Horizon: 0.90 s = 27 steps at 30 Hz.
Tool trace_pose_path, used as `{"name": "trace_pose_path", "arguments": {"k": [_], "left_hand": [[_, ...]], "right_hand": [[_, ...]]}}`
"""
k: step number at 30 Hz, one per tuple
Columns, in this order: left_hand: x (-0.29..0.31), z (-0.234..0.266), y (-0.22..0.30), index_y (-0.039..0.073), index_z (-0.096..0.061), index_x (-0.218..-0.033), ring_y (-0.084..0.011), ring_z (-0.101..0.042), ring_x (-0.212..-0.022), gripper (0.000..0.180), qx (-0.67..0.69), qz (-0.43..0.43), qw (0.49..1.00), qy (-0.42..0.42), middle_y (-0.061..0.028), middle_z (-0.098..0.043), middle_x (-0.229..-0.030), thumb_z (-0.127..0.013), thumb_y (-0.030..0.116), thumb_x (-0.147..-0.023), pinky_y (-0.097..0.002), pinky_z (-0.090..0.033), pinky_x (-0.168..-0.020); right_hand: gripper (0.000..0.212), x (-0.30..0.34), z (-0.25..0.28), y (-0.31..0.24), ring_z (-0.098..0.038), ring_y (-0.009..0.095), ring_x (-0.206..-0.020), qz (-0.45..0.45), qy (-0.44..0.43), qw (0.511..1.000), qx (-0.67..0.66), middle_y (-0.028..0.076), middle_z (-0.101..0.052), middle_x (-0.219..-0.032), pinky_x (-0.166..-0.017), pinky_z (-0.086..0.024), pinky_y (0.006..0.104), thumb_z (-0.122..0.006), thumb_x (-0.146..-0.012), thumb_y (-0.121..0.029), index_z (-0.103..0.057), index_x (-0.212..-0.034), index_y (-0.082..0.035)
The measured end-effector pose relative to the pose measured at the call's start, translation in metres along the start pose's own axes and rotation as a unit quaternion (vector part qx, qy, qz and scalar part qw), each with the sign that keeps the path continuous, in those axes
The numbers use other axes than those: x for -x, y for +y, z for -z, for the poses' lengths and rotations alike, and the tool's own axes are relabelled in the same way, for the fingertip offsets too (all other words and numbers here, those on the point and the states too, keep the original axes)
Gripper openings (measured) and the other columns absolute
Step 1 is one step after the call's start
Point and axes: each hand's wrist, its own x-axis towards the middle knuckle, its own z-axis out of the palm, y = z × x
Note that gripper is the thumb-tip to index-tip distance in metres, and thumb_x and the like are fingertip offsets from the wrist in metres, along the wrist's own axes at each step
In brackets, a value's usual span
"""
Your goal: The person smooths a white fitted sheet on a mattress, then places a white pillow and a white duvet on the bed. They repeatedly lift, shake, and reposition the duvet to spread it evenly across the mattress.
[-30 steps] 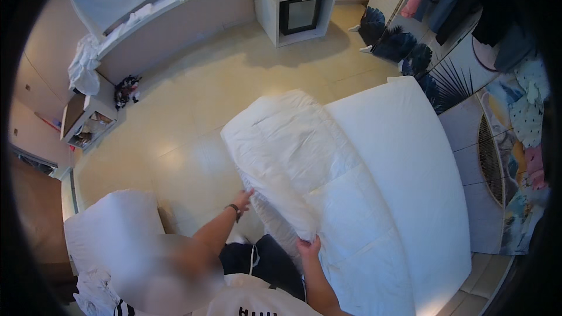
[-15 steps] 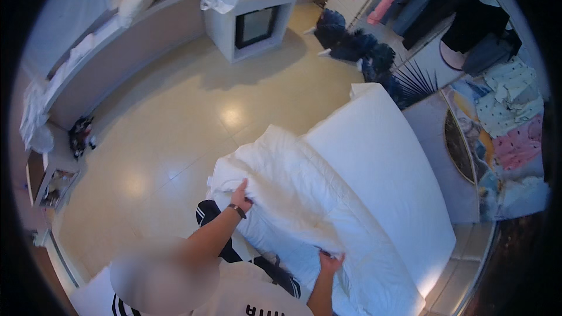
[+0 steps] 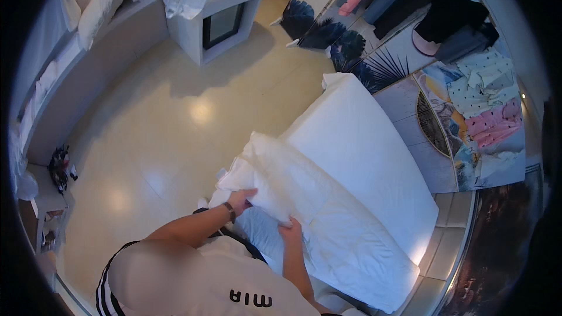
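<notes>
A white duvet (image 3: 333,210) lies partly folded across the near part of a bed with a smooth white sheet (image 3: 369,146). My left hand (image 3: 239,200), with a dark band at the wrist, grips the duvet's fold near its left end. A short way to the right, my right hand (image 3: 291,231) has its fingers closed on the same fold. Both hands' fingertips are partly hidden in the cloth. The duvet's right part spreads flat toward the head of the bed.
Tiled floor (image 3: 170,146) runs left of the bed. A white cabinet (image 3: 193,41) with a dark-framed front stands at the far side, white cloths on top. Clothes (image 3: 492,120) hang over decorated panels beyond the bed. Padded panels (image 3: 436,246) border its right end.
My right hand has moved left and farther away, closer to my left hand. The duvet's raised fold has become lower and flatter toward the right. The whole view has shifted.
</notes>
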Motion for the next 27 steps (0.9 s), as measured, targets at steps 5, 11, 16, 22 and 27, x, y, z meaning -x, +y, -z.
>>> {"name": "trace_pose_path", "arguments": {"k": [5, 11, 16, 22, 27], "left_hand": [[-0.007, 0.005, 0.057, 0.013, -0.035, -0.127, -0.0262, -0.057, -0.095, 0.062, -0.070, -0.157, 0.979, 0.112, -0.0108, -0.055, -0.107, -0.063, -0.003, -0.073, -0.0413, -0.050, -0.079], [-0.032, 0.008, 0.120, 0.009, -0.041, -0.124, -0.0228, -0.056, -0.094, 0.057, -0.449, -0.249, 0.856, -0.063, -0.0122, -0.056, -0.106, -0.066, 0.005, -0.073, -0.0327, -0.046, -0.082], [-0.059, -0.039, 0.168, 0.007, -0.052, -0.109, -0.0309, -0.053, -0.097, 0.045, -0.685, -0.237, 0.634, -0.269, -0.0159, -0.055, -0.104, -0.070, 0.026, -0.072, -0.0359, -0.041, -0.086], [-0.088, -0.118, 0.235, 0.005, -0.056, -0.101, -0.0329, -0.050, -0.092, 0.039, -0.763, -0.272, 0.394, -0.435, -0.0145, -0.050, -0.096, -0.067, 0.014, -0.065, -0.0392, -0.043, -0.079], [-0.099, -0.161, 0.258, 0.006, -0.055, -0.107, -0.0337, -0.048, -0.095, 0.047, -0.587, -0.398, 0.423, -0.564, -0.0141, -0.050, -0.095, -0.059, 0.002, -0.060, -0.0390, -0.041, -0.080]], "right_hand": [[0.029, -0.018, -0.023, 0.005, -0.056, 0.025, -0.097, -0.191, 0.097, 0.782, -0.585, 0.013, -0.058, -0.106, -0.085, -0.045, 0.0362, -0.045, -0.083, -0.008, -0.050, -0.109, 0.000], [0.031, -0.045, -0.054, 0.037, -0.054, 0.029, -0.101, -0.134, 0.113, 0.718, -0.673, 0.013, -0.056, -0.108, -0.086, -0.044, 0.0457, -0.047, -0.083, -0.014, -0.050, -0.110, -0.002], [0.029, -0.064, -0.049, -0.021, -0.057, 0.027, -0.099, -0.106, 0.273, 0.695, -0.657, 0.008, -0.060, -0.105, -0.086, -0.045, 0.0402, -0.041, -0.085, -0.020, -0.057, -0.105, -0.005], [0.035, -0.078, -0.052, -0.094, -0.054, 0.026, -0.104, 0.034, 0.333, 0.671, -0.662, 0.009, -0.057, -0.113, -0.089, -0.043, 0.0406, -0.036, -0.088, -0.024, -0.052, -0.113, -0.005], [0.040, -0.074, -0.060, -0.145, -0.047, 0.029, -0.112, 0.096, 0.377, 0.645, -0.658, 0.012, -0.050, -0.122, -0.094, -0.037, 0.0447, -0.033, -0.090, -0.026, -0.045, -0.121, -0.004]]}}
